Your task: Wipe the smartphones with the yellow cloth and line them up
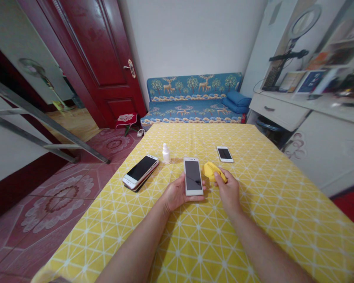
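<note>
A white smartphone (pixel 193 176) with a dark screen is held screen-up by my left hand (pixel 177 192), its thumb along the left edge and fingertips showing at the right edge. My right hand (pixel 228 190) pinches a folded yellow cloth (pixel 211 171) just to the right of that phone, thumb on top. Beyond my left hand a small white bottle (pixel 166 154) stands upright. Further left lies a stack of phones (pixel 141 171), the top one white-framed with a black screen. A smaller white phone (pixel 225 154) rests on the table past my right hand.
The table wears a yellow cloth with white lines (pixel 194 243). Behind it stands a blue patterned sofa (pixel 183 108) with blue cushions (pixel 237 101). On the right is a white desk (pixel 279 110) with books and a ring light (pixel 305 21); a metal ladder-like frame (pixel 47 125) leans at left.
</note>
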`<state>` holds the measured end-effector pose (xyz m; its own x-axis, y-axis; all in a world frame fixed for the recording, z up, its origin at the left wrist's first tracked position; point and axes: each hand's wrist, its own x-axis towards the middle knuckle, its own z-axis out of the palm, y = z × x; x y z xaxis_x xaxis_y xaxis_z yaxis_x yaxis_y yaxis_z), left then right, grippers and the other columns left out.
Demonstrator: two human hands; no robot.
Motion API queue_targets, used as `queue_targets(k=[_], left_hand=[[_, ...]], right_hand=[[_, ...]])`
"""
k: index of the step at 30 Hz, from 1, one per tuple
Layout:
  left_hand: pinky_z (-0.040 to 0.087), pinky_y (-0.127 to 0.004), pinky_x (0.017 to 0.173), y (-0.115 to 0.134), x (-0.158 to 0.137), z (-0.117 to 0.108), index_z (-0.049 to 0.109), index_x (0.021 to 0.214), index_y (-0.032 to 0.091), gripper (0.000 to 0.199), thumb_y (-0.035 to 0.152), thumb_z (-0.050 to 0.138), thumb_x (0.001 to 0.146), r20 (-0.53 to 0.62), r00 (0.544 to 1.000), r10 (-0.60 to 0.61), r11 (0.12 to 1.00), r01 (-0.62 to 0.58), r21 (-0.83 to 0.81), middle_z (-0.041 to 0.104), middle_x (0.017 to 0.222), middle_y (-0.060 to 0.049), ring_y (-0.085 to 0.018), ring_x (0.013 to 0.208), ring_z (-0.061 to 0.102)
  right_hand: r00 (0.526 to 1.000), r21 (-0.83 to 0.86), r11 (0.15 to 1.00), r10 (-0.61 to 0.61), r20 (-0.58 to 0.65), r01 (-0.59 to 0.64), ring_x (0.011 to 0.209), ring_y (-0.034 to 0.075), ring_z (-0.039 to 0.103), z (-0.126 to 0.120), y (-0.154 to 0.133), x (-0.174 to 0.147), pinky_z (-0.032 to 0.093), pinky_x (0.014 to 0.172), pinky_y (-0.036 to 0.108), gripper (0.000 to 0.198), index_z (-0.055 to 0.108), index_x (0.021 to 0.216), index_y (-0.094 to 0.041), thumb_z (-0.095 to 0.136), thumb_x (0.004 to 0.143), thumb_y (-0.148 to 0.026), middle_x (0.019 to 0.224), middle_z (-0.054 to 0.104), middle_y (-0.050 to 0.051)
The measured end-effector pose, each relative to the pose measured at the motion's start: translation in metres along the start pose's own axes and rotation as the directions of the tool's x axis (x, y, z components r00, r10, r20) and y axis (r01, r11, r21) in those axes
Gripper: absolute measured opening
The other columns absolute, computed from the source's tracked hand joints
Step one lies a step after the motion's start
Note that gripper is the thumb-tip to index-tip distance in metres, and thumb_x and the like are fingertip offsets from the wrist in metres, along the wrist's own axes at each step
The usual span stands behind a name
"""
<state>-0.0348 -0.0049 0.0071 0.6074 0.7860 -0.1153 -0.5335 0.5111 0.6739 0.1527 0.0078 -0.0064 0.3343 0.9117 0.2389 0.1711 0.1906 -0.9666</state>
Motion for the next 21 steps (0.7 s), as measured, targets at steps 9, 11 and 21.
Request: queue_targets(k=[9, 11, 21], left_hand=[[0.051, -0.051, 0.087, -0.007, -0.0036, 0.0065, 0.042, 0.137, 0.021, 0.052, 0.047, 0.048, 0.092, 0.1, 0.995, -0.006, 0.995, -0.004, 0.099, 0.061, 0.123, -0.02, -0.032, 0.112, 0.061], [0.052, -0.051, 0.086, -0.0074, -0.0046, 0.0078, 0.041, 0.137, 0.023, 0.052, 0.046, 0.05, 0.091, 0.115, 0.993, -0.019, 0.994, 0.006, 0.112, 0.062, 0.122, -0.019, -0.032, 0.111, 0.062], [0.058, -0.039, 0.071, -0.0106, -0.0027, 0.0061, 0.041, 0.14, 0.027, 0.055, 0.046, 0.053, 0.089, 0.133, 0.991, -0.03, 0.978, 0.002, 0.207, 0.066, 0.112, -0.017, -0.027, 0.097, 0.067]], right_hand=[[0.932, -0.071, 0.933, -0.345, 0.108, 0.353, 0.102, 0.021, 0.059, 0.0053, 0.0007, -0.0036, 0.047, 0.091, 0.038, 0.029, 0.067, 0.113, -0.021, 0.051, 0.091, -0.03, 0.107, 0.062, 0.009], [0.93, -0.084, 0.929, -0.351, 0.105, 0.36, 0.1, 0.02, 0.059, 0.0053, 0.0004, -0.0048, 0.049, 0.088, 0.037, 0.029, 0.067, 0.113, -0.022, 0.051, 0.091, -0.029, 0.105, 0.061, 0.008], [0.9, -0.078, 0.899, -0.422, 0.113, 0.431, 0.097, 0.019, 0.057, 0.0042, -0.0071, -0.0071, 0.05, 0.084, 0.036, 0.029, 0.067, 0.114, -0.026, 0.05, 0.091, -0.026, 0.101, 0.057, 0.006]])
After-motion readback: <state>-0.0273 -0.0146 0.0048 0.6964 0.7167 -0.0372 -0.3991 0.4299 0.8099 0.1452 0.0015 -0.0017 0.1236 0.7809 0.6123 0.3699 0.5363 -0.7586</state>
